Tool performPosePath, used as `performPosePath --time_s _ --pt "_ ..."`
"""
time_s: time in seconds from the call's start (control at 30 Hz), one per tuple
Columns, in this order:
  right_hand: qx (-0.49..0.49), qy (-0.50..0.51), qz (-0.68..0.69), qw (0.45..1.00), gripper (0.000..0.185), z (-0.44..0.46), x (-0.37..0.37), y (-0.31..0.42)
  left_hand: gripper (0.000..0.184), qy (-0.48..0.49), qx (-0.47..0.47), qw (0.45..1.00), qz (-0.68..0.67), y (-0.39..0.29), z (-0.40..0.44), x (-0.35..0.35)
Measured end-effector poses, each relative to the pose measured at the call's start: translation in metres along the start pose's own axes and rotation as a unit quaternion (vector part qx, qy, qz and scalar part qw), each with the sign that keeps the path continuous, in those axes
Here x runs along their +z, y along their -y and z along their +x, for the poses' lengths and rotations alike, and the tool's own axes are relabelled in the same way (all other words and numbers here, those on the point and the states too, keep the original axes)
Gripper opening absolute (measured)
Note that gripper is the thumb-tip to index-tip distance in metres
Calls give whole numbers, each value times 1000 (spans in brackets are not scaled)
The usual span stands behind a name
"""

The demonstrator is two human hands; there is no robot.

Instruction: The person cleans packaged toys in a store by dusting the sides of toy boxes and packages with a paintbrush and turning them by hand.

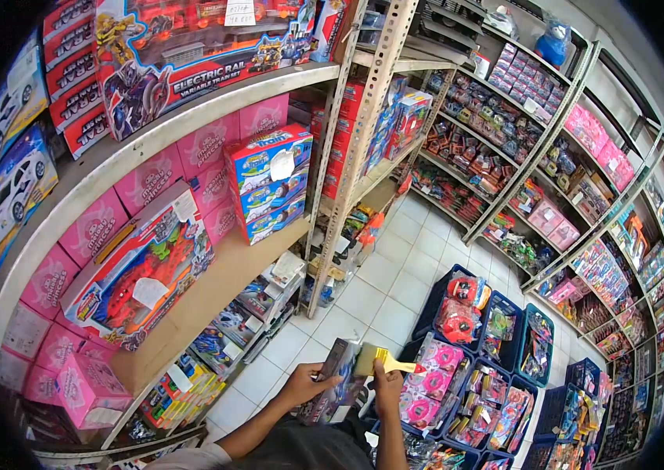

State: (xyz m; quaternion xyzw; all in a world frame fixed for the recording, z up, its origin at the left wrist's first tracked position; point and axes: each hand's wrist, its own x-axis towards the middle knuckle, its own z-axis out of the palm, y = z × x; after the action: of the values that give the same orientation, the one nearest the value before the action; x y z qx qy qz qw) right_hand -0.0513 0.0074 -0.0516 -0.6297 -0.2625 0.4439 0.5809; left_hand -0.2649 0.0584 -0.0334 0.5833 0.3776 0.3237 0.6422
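Note:
Low in the middle of the head view, my left hand is closed around a dark toy box, held upright in front of my body. My right hand grips a paintbrush by its yellow handle. The brush's pale bristles point left, at the side of the box; whether they touch it I cannot tell. My thumb lies across the box's front, and my body hides its lower part.
To the left, a metal shelf carries pink boxes, a red toy set and stacked train boxes. An upright post stands ahead. Blue crates of packaged toys line the tiled floor at right, before more shelves.

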Motion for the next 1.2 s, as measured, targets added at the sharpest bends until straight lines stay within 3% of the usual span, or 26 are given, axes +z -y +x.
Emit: performPosePath --time_s 0.03,0.17,0.2,0.3,0.43,0.57,0.73,0.87,1.07,1.13,1.2 --pt "0 -38 54 998 28 2 2 -2 29 0 -1 1000 1 2 0 0" --pt "4 46 -43 998 26 -4 -2 15 29 2 -13 1000 -5 -10 -2 0" --pt "-26 24 -70 997 27 -1 -5 9 28 2 -16 1000 15 -15 -2 1" --pt "2 -22 33 999 31 6 0 15 27 6 -4 999 -37 -12 -1 5" --pt "-5 23 -62 998 31 -5 0 21 26 4 4 1000 4 -2 2 6" --pt "3 -15 7 1000 32 4 -6 8 25 -7 5 999 -32 -3 4 8" --pt "-14 73 -61 995 32 -8 1 31 25 -5 2 1000 -18 -9 4 6" --pt "6 -2 -68 998 34 -3 -2 23 25 -14 0 999 -37 -10 6 8" --pt "-27 78 -60 995 32 -11 7 22 26 -21 4 1000 -21 -10 5 1" --pt "-9 67 -72 995 30 -10 7 27 27 -25 10 999 -28 -9 4 1" --pt "-8 0 2 1000 33 -5 8 17 27 -33 -9 999 -28 -9 2 -2"
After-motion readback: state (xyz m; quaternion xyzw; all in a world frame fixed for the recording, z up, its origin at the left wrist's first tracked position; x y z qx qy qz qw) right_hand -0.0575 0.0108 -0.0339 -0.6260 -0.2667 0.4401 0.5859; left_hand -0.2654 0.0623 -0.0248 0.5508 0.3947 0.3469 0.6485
